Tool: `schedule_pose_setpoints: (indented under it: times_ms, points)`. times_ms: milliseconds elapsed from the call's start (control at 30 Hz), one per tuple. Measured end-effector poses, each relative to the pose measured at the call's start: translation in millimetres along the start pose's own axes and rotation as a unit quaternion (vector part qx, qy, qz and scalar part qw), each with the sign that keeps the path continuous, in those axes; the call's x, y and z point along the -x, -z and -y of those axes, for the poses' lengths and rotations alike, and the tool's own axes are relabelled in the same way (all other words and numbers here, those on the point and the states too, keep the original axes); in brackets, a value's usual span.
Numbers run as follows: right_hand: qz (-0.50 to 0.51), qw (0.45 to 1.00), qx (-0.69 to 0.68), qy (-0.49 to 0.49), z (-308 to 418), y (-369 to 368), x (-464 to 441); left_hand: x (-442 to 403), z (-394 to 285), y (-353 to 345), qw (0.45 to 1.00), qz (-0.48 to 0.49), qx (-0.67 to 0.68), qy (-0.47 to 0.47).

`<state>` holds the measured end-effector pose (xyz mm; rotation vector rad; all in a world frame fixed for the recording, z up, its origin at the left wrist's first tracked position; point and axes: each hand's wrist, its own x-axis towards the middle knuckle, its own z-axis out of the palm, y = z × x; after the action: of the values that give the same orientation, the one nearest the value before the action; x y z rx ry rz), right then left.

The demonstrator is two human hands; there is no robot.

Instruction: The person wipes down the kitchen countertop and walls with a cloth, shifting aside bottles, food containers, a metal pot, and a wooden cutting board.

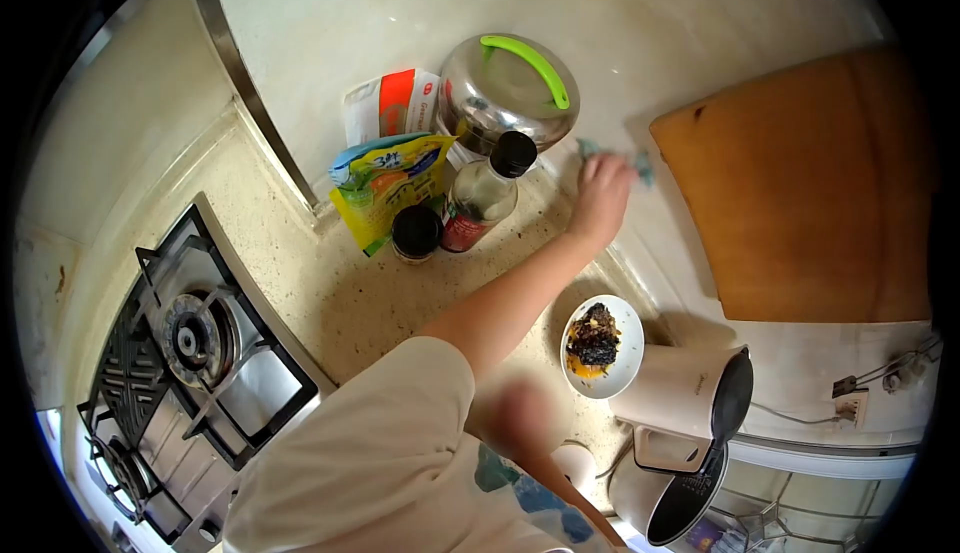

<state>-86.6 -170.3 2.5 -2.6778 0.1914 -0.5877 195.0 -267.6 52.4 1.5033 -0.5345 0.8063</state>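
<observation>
My left hand reaches across the counter to the wall behind it, its fingers closed on a bluish-green cloth that sticks out on both sides. Close by stand a steel pot lid with a green handle and a glass bottle with a black cap. My right hand is low, near my body, and smeared by motion; whether it holds anything is unclear. To its right, a white bowl contains dark, shredded-looking food with orange bits.
A black-lidded jar and a yellow packet stand beside the bottle. On the left is a gas stove. An electric kettle, a rice cooker and a wooden board occupy the right.
</observation>
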Motion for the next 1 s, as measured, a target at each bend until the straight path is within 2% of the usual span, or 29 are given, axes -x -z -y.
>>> schedule_pose_setpoints:
  times_ms: [67, 100, 167, 200, 267, 333, 400, 467, 533, 567, 667, 700, 733, 800, 833, 867, 933, 967, 1000]
  points:
    - [0.036, 0.999, -0.001, -0.033, 5.7, 5.3, 2.0, 43.0, 13.4, 13.6, 0.984, 0.147, -0.023, -0.095]
    - [0.037, 0.999, -0.004, -0.030, 5.2, 5.6, 2.1, 54.3, 14.0, 20.2, 0.985, 0.146, -0.023, -0.092]
    - [0.032, 0.999, -0.006, -0.020, 2.7, 2.7, -5.2, 58.4, 14.9, 26.9, 0.976, 0.211, 0.010, -0.053]
    - [0.031, 0.999, -0.004, -0.020, 4.8, 4.5, -1.3, 59.6, 10.2, 27.6, 0.976, 0.212, 0.010, -0.047]
    - [0.020, 1.000, -0.004, -0.011, 1.3, 1.7, -3.9, 33.1, 3.7, 16.4, 0.991, 0.120, 0.042, 0.037]
    - [0.041, 0.999, 0.013, -0.029, -1.2, -1.1, 6.4, -9.1, -14.6, 20.1, 0.994, 0.087, 0.057, 0.045]
    - [0.058, 0.997, 0.007, -0.049, 3.0, 4.5, 6.7, -23.9, -17.6, 11.3, 0.998, 0.001, 0.054, 0.019]
    - [0.053, 0.998, -0.013, -0.044, 1.9, 2.8, 3.9, -7.8, -8.2, 7.3, 0.999, 0.024, 0.022, 0.020]
    - [0.063, 0.997, 0.002, -0.047, -0.3, 0.8, 7.8, 29.0, 9.3, 11.4, 0.993, 0.116, 0.005, -0.013]
    - [0.072, 0.996, 0.016, -0.042, 0.1, 1.8, 9.0, 52.8, 21.9, 14.4, 0.988, 0.154, 0.014, 0.015]
    - [0.063, 0.997, 0.041, -0.022, 0.8, 0.1, 6.7, 47.3, 14.7, 22.3, 0.986, 0.144, 0.055, 0.067]
    - [0.052, 0.997, 0.052, -0.018, 3.0, 1.9, 9.2, 35.2, 10.8, 20.1, 0.994, 0.052, 0.052, 0.076]
    - [0.050, 0.997, 0.053, -0.011, 3.0, 1.2, 6.2, 14.6, 11.6, 14.4, 0.995, 0.046, 0.051, 0.072]
    - [0.056, 0.997, 0.017, -0.042, 5.3, 2.0, 4.1, -15.5, 10.7, 6.5, 0.981, -0.080, 0.055, 0.166]
    - [0.059, 0.997, 0.019, -0.042, 4.4, 3.4, 4.2, -18.1, 7.5, 7.7, 0.983, -0.095, 0.047, 0.152]
    - [0.059, 0.997, 0.011, -0.039, 4.5, 4.2, 4.4, -11.4, 8.5, 8.2, 0.982, -0.094, 0.047, 0.155]
    - [0.054, 0.998, -0.002, -0.034, 4.4, 1.5, 0.9, 7.3, 16.9, 12.4, 0.996, -0.020, -0.004, 0.089]
    - [0.057, 0.998, 0.025, -0.017, 4.5, 3.0, 2.9, 21.7, 21.4, 18.4, 0.996, -0.017, -0.007, 0.091]
    - [0.060, 0.997, 0.053, 0.002, 4.9, 4.7, 5.5, 34.6, 23.0, 25.4, 0.996, 0.037, 0.001, 0.080]
